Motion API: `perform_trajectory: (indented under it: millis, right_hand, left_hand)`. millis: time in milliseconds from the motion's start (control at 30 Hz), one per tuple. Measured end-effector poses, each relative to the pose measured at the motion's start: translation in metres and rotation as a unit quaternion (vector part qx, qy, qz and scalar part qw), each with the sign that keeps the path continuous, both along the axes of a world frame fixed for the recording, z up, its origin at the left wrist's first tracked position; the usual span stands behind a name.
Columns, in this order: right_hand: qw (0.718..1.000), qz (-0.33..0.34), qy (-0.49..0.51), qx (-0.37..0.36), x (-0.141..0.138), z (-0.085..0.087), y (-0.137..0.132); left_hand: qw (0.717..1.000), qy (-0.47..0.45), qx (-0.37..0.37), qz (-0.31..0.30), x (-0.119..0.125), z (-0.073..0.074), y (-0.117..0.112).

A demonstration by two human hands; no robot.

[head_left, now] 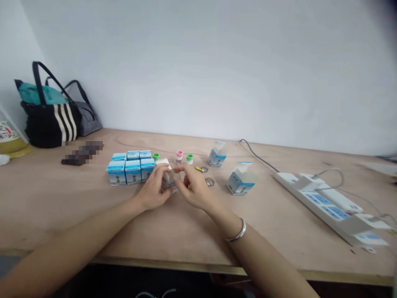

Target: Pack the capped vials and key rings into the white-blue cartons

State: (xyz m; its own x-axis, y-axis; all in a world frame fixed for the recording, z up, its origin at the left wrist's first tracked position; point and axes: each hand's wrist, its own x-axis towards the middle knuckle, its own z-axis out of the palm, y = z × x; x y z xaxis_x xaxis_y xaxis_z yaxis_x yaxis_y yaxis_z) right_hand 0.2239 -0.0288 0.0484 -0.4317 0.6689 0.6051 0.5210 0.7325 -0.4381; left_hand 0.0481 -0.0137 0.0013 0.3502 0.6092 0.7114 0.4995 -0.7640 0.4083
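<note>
My left hand (154, 189) is wrapped round a small white and blue carton (168, 179) near the middle of the wooden table (93, 215). My right hand (195, 189), a silver bangle on its wrist, has its fingertips pinched at the carton's top right, where a small clear vial seems to sit; I cannot make it out well. A block of closed blue cartons (130, 167) stands just left of my left hand. Behind my hands stand small vials with green caps (156, 157) (189, 158) and a pink cap (179, 155).
Two opened cartons (217, 154) (241, 179) and metal rings (210, 181) lie to the right. A white power strip (328, 207) with cables runs along the right side. A striped bag (49, 120) and a yellow bottle (9, 140) sit at the far left.
</note>
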Motion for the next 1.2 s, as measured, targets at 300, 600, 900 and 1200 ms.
perform_trajectory:
  millis: [300,600,900,1200]
  right_hand:
    - [0.998,-0.062,0.014,-0.021,0.014,-0.006,0.016]
    - [0.994,-0.065,0.070,-0.044,0.013,-0.008,0.026]
    - [0.932,-0.246,-0.233,0.127,0.008,0.000,0.096]
    - [0.942,-0.268,-0.118,0.166,0.006,0.007,0.089]
  left_hand:
    - [0.990,0.112,0.071,0.054,-0.007,0.008,-0.006]
    - [0.970,0.198,0.123,0.062,-0.013,0.022,-0.013]
    - [0.979,0.168,0.100,0.065,-0.011,0.014,-0.010]
    - [0.981,0.167,0.081,0.062,-0.012,0.013,-0.009]
